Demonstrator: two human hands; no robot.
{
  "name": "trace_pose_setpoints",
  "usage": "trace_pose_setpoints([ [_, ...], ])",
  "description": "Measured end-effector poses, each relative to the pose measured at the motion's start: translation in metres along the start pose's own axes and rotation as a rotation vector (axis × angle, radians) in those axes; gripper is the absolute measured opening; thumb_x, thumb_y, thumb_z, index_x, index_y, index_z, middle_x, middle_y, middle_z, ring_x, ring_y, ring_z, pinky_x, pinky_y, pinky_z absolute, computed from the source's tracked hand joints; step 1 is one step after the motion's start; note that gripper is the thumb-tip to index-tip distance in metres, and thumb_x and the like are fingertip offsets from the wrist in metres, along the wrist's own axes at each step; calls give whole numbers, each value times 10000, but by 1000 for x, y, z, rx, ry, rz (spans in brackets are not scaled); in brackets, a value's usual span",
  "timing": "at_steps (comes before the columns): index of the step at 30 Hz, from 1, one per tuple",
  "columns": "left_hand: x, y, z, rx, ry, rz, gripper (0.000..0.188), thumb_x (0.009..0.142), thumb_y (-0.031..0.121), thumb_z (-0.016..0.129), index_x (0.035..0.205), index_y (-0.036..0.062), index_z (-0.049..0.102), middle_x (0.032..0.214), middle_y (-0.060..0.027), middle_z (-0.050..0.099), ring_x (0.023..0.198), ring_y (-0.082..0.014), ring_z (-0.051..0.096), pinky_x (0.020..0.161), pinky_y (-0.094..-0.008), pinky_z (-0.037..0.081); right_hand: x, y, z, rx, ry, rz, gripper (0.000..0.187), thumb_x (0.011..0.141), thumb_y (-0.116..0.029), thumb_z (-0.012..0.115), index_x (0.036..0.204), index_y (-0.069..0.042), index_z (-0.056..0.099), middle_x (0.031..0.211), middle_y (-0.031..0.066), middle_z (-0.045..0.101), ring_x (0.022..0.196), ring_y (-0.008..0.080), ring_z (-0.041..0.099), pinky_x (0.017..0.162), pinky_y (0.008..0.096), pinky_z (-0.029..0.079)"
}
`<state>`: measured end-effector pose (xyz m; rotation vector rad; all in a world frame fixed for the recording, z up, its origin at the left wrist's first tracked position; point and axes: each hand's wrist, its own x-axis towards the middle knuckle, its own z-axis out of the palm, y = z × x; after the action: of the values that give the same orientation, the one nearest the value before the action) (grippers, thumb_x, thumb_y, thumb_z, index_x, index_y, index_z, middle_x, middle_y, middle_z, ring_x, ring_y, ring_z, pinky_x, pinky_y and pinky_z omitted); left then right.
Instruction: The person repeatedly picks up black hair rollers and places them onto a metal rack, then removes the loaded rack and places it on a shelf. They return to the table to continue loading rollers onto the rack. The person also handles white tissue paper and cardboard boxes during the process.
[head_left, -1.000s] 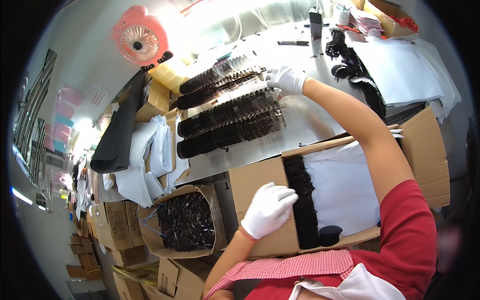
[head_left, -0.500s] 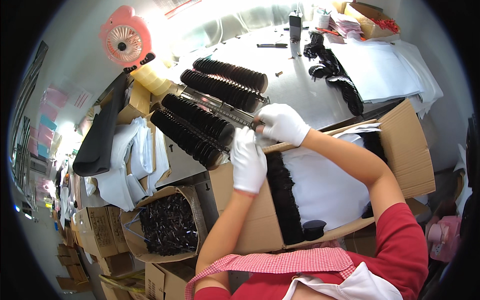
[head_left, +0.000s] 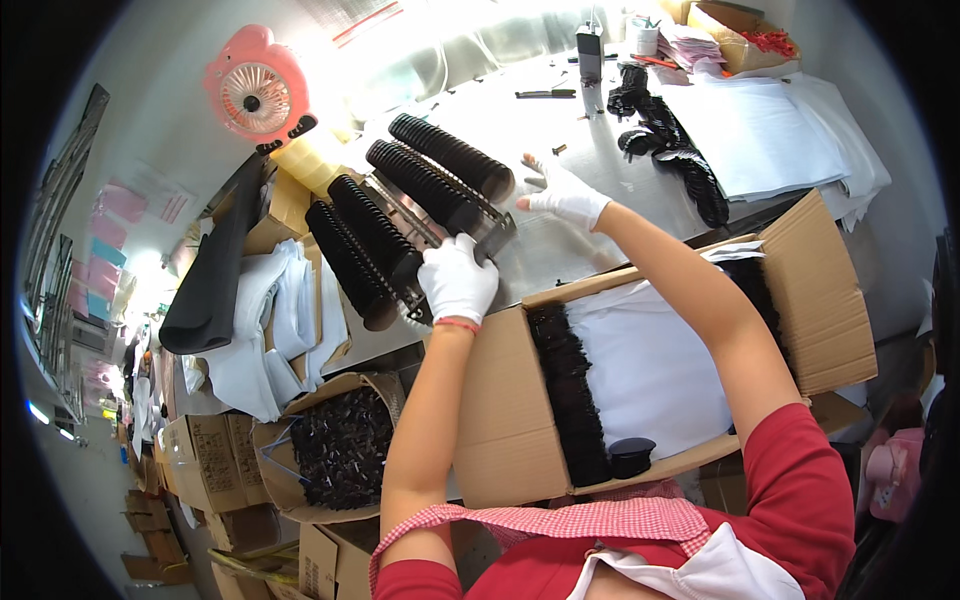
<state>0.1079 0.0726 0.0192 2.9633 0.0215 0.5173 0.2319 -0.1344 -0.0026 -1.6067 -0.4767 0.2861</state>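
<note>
The left hand (head_left: 460, 280) has been shifted onto the near end of the disc rack (head_left: 420, 190) on the metal table (head_left: 600, 160), its grip unclear; with the right hand (head_left: 562, 195) splayed nearby, the rack might be skewed by one-sided pressure.

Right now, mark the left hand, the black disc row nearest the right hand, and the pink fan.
Left hand (head_left: 458, 280), head view: back of the hand.
Black disc row (head_left: 452, 157), head view: disc edges about midway along.
Pink fan (head_left: 252, 103), head view: dark central hub.
</note>
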Motion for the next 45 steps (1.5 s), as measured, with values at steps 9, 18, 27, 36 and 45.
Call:
trace_pose_setpoints([
  [9, -59, -45, -8, -180, 192, 173, 176, 621, 95, 723, 726, 106, 582, 747, -65, 609, 774, -325, 567, 668, -455, 451, -45, -24, 60, -309, -115, -72, 720, 744, -139, 772, 1402, -68, 488, 1379, 191, 493, 1321, 318, 451, 1124, 363, 367],
  [18, -62, -59, 3, -170, 255, 244, 191, 627, 94, 726, 732, 116, 568, 763, -53, 592, 762, -314, 548, 663, -457, 432, -82, -11, 136, -680, 413, -423, 512, 811, 26, 608, 1319, -26, 571, 1216, 217, 655, 1076, 348, 663, 920, 376, 545],
  [27, -95, 4, -40, -733, 264, -340, 519, 844, 223, 724, 1304, 89, 523, 1261, -147, 556, 1199, -320, 512, 1030, -421, 407, -93, -76, 108, -672, 305, -565, 406, 833, 16, 589, 1238, -1, 615, 1156, 191, 681, 1013, 322, 686, 876, 360, 568],
  [36, -95, 5, -41, -2122, -101, -876, 170, 917, 33, 626, 1012, 162, 570, 1013, -21, 636, 806, -98, 604, 618, -242, 487, -76, -86, 85, -633, 126, -338, 554, 739, -217, 821, 1160, 63, 594, 1185, 209, 645, 1159, 306, 606, 1000, 387, 474],
  [45, -79, -19, 9, -901, 38, -253, 272, 749, 18, 602, 1006, 27, 690, 1034, -189, 685, 955, -372, 665, 870, -386, 528, 28, -14, 40, -30, 12, -21, 688, 738, -52, 787, 1342, 3, 462, 1240, 118, 546, 1167, 216, 557, 1024, 349, 472],
])
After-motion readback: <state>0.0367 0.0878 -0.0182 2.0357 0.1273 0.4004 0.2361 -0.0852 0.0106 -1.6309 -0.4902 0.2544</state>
